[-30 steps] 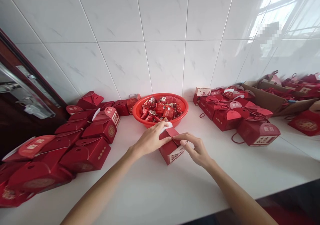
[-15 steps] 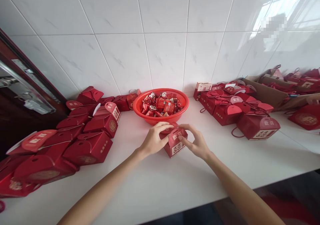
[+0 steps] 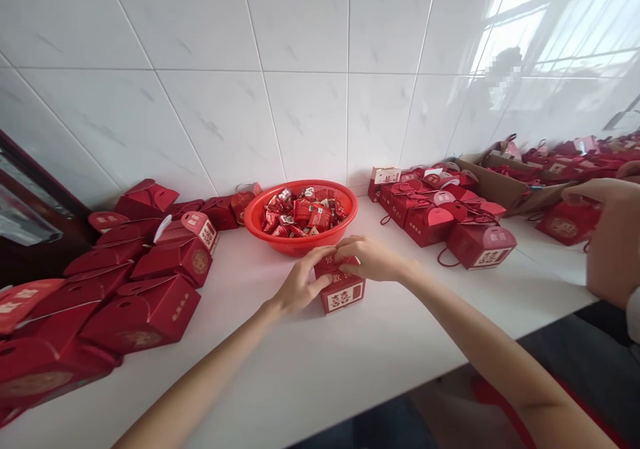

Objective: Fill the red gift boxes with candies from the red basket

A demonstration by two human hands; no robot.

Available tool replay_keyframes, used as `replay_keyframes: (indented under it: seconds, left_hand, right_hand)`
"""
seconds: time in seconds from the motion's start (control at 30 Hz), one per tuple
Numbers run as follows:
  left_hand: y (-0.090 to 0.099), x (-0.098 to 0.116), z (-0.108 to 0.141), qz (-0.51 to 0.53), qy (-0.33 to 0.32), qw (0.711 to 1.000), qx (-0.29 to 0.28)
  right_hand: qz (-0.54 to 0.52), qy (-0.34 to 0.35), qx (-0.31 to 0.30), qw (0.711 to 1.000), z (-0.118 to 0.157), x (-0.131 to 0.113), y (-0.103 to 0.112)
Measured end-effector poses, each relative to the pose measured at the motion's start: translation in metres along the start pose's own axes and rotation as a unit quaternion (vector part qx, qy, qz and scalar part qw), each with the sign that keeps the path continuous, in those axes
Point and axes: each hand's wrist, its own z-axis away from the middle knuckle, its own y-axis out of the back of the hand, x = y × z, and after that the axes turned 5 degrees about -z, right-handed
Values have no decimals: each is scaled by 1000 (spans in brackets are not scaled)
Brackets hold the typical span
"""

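A small red gift box (image 3: 341,292) with a white label stands on the white counter (image 3: 350,362), just in front of a red basket (image 3: 260,213) full of wrapped sweets. My left hand (image 3: 301,283) grips the box's left side and top. My right hand (image 3: 369,258) lies over the box's top, pressing its flap down. Both hands hide the upper part of the box.
Folded red boxes (image 3: 145,309) are piled along the left of the counter. More closed boxes with string handles (image 3: 477,244) stand to the right, beside a cardboard carton (image 3: 500,186) of them. Another person's arm (image 3: 613,236) shows at the right edge.
The box's top flaps have gone from open to folded shut under my hands. My right hand has moved from the box's right side onto its top. The view has shifted to the right.
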Motion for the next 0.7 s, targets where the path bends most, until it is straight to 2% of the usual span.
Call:
replay_keyframes:
  seconds: [0.07,0.13,0.23,0.33,0.43,0.6,0.7]
  left_hand:
    - [-6,-4,-3,5,-7,1000,11]
    - [-13,-9,-2,-5,-17,1000,24]
    - [-22,-17,8,-27,-14,998,46]
    - [-27,-23,22,-20,25,996,79]
    - [-32,-26,31,37,50,994,93]
    - [-45,-26,30,163,53,983,69]
    - [-48,-27,28,178,52,980,68]
  right_hand:
    - [21,-15,-26,999,-2,-2,8]
    - [32,-25,-25,999,1,-3,11]
    - [18,-24,0,1000,11,-1,11]
    - [1,-17,26,1000,17,3,8]
    - [11,-15,26,999,14,6,7]
    - [54,14,-4,998,1,2,12]
    - [57,24,-38,997,-5,2,16]
